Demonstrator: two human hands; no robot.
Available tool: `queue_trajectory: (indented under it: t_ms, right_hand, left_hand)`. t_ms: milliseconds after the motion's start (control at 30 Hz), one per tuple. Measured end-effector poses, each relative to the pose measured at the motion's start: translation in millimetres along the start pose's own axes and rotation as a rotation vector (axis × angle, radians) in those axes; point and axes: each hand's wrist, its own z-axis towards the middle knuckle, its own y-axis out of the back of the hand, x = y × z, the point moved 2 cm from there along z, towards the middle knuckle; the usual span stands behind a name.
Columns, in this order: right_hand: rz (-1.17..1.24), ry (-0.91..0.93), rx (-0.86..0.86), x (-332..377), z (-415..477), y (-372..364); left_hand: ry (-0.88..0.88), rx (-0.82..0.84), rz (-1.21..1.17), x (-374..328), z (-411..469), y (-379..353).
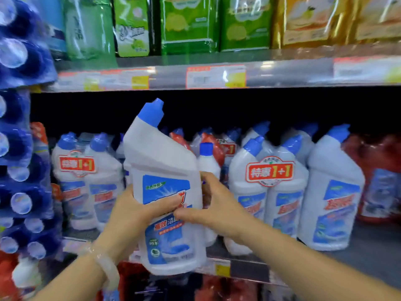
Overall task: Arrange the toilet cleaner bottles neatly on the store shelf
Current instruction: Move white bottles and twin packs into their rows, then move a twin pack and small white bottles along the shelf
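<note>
Both your hands clamp one white toilet cleaner bottle [165, 183] before the shelf [358, 255]. Your left hand [138, 211] wraps its label; your right hand [214, 205] curls round its right side.

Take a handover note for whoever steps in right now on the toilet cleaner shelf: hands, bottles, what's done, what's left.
Hands: the left hand grips the held bottle from its left, thumb across the label; the right hand holds its right edge.
Bottles: the held bottle is tilted slightly, in front of the shelf, not set down.
Done: left twin pack, right twin pack and single bottle stand upright, labels forward.
Left: place the held bottle, probably between the packs, label forward.
</note>
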Motion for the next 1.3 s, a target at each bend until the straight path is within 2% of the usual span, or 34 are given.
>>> queue_trajectory:
  t_ms: [233,567,700,1033,1167,1300]
  right_hand:
    - [0.013,-0.121,-0.208,-7.0,-87.2,109.9]
    - [0.076,-0.173,-0.427,-37.5,-165.9,205.0]
    - [0.095,-0.124,-0.475,-47.9,-187.1,240.9]
    - [0.101,-0.138,-0.509,-86.3,-191.9,341.7]
    - [0.161,-0.133,-0.529,-113.3,-196.1,354.0]
    - [0.133,-0.155,-0.499,-126.4,-192.1,353.6]
  left_hand:
    - [0.062,0.363,-0.179,12.6,-7.5,-138.2]
    - [0.119,0.519,-0.275,38.6,-13.7,-253.1]
    - [0.097,0.529,-0.225,46.0,-16.0,-298.0]
    - [0.120,0.368,-0.145,75.8,7.7,-408.4]
    - [0.129,0.349,-0.167,93.9,8.2,-427.9]
    - [0.040,0.342,-0.060,94.5,5.5,-429.1]
